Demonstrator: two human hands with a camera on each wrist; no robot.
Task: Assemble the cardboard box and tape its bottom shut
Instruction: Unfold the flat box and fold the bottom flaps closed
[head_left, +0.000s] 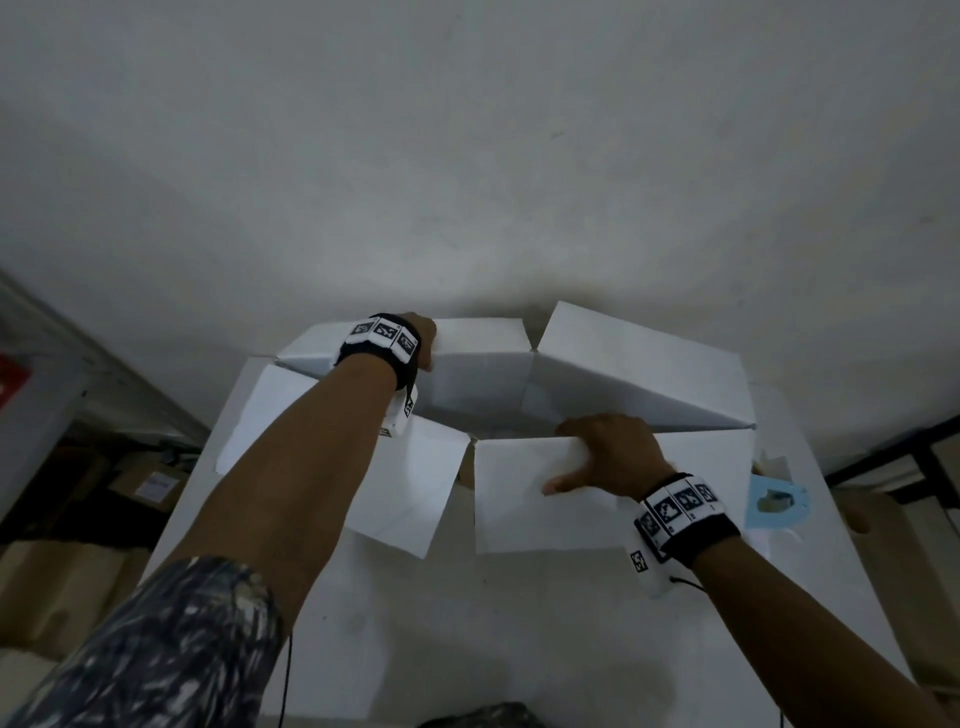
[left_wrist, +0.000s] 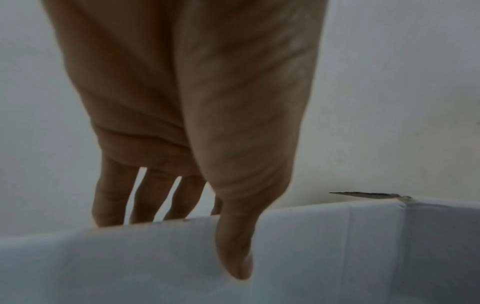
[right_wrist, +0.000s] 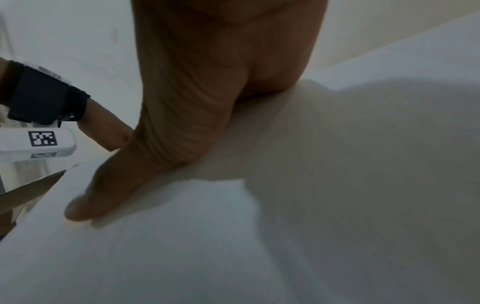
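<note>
Right hand: the right hand is the nearer one, its grip clamped on the top edge of the near panel of the cardboard box; its fingers hook over the edge and its thumb lies flat on the outer face.
Near left flap: the near left flap hangs loose and splayed towards the person, held by neither hand.
Box: white, half-opened, lying on the white counter with its long axis left to right; the opening gapes between the hands.
Left hand: the left hand reaches across the gap, its grip clamped on the far panel; its thumb is on the inner face and its fingers are behind the edge.
Deciding relation: the two held panels face each other across the opening, near against far, so squaring the box looks to depend on drawing them apart.
Tape: a light blue object, perhaps a tape dispenser, sits on the counter right of the box, closer to the right hand.
</note>
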